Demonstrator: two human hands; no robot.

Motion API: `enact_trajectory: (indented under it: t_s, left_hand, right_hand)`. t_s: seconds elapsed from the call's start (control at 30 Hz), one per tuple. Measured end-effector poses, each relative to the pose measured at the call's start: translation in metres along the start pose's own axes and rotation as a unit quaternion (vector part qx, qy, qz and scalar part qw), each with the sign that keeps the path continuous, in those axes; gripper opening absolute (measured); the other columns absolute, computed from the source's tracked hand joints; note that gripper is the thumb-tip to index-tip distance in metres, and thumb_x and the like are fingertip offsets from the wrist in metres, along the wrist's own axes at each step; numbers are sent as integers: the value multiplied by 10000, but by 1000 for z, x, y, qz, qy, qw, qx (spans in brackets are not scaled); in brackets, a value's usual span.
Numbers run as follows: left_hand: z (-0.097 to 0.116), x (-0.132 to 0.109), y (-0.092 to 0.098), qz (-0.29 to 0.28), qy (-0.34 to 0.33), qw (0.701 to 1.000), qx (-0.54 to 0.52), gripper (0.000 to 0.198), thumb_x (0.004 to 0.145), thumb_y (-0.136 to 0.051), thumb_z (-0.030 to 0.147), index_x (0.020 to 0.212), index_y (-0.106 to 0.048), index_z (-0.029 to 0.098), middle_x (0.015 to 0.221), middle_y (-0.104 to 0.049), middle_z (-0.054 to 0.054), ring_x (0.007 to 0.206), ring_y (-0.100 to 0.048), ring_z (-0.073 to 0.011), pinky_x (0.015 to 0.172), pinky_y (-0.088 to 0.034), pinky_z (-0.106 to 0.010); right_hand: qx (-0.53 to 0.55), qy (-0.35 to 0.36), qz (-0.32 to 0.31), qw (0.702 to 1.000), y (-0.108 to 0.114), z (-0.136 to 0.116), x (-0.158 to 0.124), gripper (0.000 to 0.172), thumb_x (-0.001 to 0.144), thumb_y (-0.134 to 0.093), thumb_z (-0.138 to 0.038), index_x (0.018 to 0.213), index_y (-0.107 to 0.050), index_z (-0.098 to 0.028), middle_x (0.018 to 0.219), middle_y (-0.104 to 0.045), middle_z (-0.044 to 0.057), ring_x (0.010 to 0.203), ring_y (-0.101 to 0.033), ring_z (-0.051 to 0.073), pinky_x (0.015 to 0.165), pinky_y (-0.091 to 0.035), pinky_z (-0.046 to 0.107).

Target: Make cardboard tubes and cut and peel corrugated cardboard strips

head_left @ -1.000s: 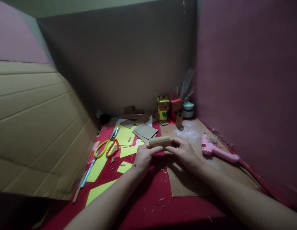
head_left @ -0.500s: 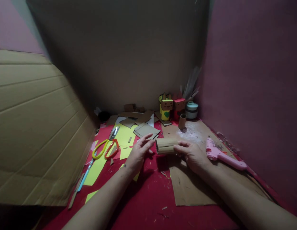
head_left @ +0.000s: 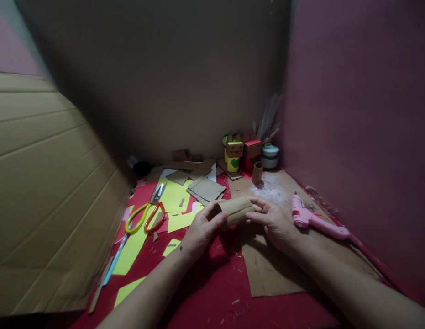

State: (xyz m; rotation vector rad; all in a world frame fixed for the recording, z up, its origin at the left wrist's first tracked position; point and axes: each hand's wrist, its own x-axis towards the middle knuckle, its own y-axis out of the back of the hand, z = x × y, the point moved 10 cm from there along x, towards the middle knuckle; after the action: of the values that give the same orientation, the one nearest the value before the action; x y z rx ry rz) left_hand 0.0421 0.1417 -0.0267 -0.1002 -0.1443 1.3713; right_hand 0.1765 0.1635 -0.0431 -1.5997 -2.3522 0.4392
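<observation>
head view | head-worn | faces forward, down | table (head_left: 205,292) near, back wall (head_left: 164,82) beyond

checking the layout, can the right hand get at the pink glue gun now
Probably yes: the pink glue gun lies beside the right hand, nothing visible between, though that hand holds rolled cardboard.

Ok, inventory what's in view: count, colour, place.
Cardboard roll: 1, brown, held, centre
Cardboard tube: 1, brown, upright, back
Figures: 2, yellow and red, back
Lidded pot: 1, blue and grey, back right
Glue gun: 1, pink, right
Cardboard sheet: 1, brown, right
Scissors: 1, yellow and red handles, left
Thin strip: 1, light blue, left
Paper pieces: several, mostly yellow, left
Cardboard scraps: several, brown, back
Cardboard panel: 1, tan, far left
Tabletop: 1, red, underneath
Left hand: 1, bare, on roll
Right hand: 1, bare, on roll
</observation>
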Motion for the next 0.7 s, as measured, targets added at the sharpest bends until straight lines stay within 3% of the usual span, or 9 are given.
enact_trajectory:
  t_s: [0.1,0.2,0.33,0.47,0.53,0.6,0.7]
  left_hand:
    - [2,2,7,4,0,1000,4,419,811,-625,344,1200,-560,202,1101,-616,-93,966,-588,-208,823,-464,-301]
    - [10,2,12,6,-17,1000,18,415,803,-635,328,1196,-567,215,1016,-629,-73,897,-594,-186,805,-462,-309]
    - [15,-1,11,10,-17,997,70,374,796,-628,304,1153,-591,200,958,-642,-62,841,-589,-168,762,-465,-289]
    - [21,-5,7,26,-38,986,161,298,723,-615,183,1016,-667,199,929,-667,-47,838,-599,-177,749,-465,-281]
    - [30,-6,11,60,-78,970,224,244,703,-557,133,881,-710,202,864,-679,-35,813,-608,-180,738,-462,-279]
    - [33,-6,15,83,-93,957,261,246,700,-517,122,803,-723,204,820,-688,-28,790,-618,-183,717,-464,-274]
    - [28,-4,13,61,-71,957,273,275,680,-496,116,790,-734,202,772,-694,-18,731,-619,-176,656,-459,-255]
  right_hand:
    - [31,-5,35,999,11,3,2,451,618,-728,-190,1036,-561,-177,840,-673,44,772,-635,194,711,-469,308]
    - [64,-32,32,997,11,6,2,495,640,-712,-196,1100,-533,-161,881,-643,59,725,-607,176,629,-460,289]
    - [77,-61,27,995,8,11,-1,470,655,-701,-209,1093,-535,-168,922,-614,59,770,-601,187,635,-470,300]
    - [44,-63,1,997,1,16,-3,520,672,-701,-250,1146,-497,-182,831,-589,32,775,-598,198,659,-468,315]
    - [-31,-54,-13,998,-1,15,-5,539,715,-681,-303,1198,-470,-190,843,-570,34,784,-585,197,663,-463,317]
    - [-178,-19,-10,984,0,4,-7,614,713,-697,-357,1251,-446,-202,937,-550,53,827,-565,201,700,-466,336]
    - [-406,72,-31,910,-9,-21,-13,824,622,-779,-405,1334,-395,-247,1157,-496,93,1010,-516,253,845,-451,409]
